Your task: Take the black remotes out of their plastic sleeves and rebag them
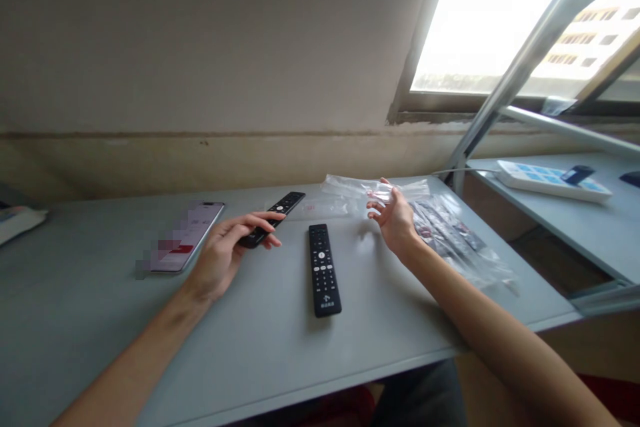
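My left hand [235, 243] grips a black remote control [289, 203] by its lower half, its far end pointing up and to the right. A second black remote control [324, 273] lies face up on the desk between my hands. My right hand [393, 217] pinches a clear plastic sleeve [350, 185] between thumb and fingers, just above the desk; the other fingers are loosely curled. Beneath it another clear plastic sleeve [320, 208] lies flat. Beside my right wrist rest several dark items in clear plastic wrapping [450, 240].
A phone [187, 240] lies on the grey desk [250, 347], left of my left hand. A white object [20, 221] sits at the far left. On the neighbouring desk at right is a white power strip [555, 180]. A metal frame post [520, 67] rises at the desk's right corner.
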`<state>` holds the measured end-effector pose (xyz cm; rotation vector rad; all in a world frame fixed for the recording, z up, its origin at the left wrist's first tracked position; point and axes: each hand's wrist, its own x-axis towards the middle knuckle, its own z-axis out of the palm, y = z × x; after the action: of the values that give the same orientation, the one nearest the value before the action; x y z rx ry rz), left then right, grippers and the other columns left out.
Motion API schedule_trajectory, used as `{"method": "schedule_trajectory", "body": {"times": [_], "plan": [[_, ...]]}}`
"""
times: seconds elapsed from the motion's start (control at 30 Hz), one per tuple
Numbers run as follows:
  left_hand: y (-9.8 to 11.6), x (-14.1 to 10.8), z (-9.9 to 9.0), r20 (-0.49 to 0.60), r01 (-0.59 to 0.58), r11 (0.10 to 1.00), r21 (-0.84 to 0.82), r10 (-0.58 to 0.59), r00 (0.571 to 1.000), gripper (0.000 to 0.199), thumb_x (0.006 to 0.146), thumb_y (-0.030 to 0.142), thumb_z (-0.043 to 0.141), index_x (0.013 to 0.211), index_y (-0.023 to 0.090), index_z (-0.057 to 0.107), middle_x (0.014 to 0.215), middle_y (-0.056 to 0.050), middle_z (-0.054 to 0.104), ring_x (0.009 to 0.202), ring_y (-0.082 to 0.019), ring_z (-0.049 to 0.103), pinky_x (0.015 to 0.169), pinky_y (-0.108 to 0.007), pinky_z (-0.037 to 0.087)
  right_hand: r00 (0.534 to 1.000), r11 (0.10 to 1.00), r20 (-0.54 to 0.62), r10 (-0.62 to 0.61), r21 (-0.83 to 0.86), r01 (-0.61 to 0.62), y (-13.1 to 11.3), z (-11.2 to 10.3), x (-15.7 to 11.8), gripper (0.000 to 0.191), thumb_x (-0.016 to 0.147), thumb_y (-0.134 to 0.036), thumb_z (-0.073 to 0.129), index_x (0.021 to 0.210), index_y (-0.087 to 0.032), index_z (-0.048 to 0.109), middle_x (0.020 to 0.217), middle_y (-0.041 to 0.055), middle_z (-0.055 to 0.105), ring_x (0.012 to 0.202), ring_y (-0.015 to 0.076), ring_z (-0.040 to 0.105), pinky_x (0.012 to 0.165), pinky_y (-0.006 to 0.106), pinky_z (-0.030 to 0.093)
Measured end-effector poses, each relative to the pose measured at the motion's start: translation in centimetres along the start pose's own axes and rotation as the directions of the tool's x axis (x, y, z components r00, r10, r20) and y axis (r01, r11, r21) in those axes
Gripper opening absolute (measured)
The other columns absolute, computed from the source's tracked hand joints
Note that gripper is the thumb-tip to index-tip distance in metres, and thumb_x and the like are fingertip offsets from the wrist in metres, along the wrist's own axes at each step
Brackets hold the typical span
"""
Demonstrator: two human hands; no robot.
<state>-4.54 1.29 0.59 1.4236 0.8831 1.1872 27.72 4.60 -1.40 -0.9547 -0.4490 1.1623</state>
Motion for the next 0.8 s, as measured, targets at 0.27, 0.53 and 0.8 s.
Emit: {"method": "schedule_trajectory", "body": {"times": [0.27,0.53,0.8], "plan": [[1.2,-1.3,1.2,0.113,-0.190,0.960,0.208,0.169,0.979,0.026,0.094,0.028,0.059,0.080,0.017,0.078,0.096,-0.009,0.080,0.057,-0.016,0.069,0.061,-0.031,0.060,1.000,1.000,0.023,-0.010,-0.010,0.010,0.0,0.1,-0.2,0.031,0.105,-0.032,0.035,0.124,-0.024,0.058,0.076,0.0018,0.070,0.050,0.0130,0.058,0.041,0.020,0.045],[1.7,-1.8,2.4,0.038,-0.053,0.981,0.185,0.047,0.998,0.023,0.081,0.038,0.074,0.073,0.017,0.079,0.092,-0.015,0.078,0.066,-0.024,0.070,0.049,-0.031,0.060,0.999,1.000,0.049,-0.002,0.023,0.000,0.3,-0.3,0.1,0.031,0.102,-0.033,0.040,0.128,-0.026,0.055,0.078,0.0017,0.070,0.050,0.0140,0.058,0.041,0.021,0.044],[1.0,-1.5,2.1,0.415,0.081,0.951,0.298,-0.206,0.886,0.045,0.094,0.051,0.059,0.069,0.019,0.076,0.073,-0.010,0.077,0.052,-0.021,0.069,0.050,-0.028,0.054,0.998,0.999,0.065,0.004,0.037,-0.006,0.5,0.0,0.1,0.025,0.101,-0.036,0.043,0.118,-0.024,0.057,0.073,0.0002,0.067,0.048,0.0133,0.055,0.040,0.021,0.041]]}}
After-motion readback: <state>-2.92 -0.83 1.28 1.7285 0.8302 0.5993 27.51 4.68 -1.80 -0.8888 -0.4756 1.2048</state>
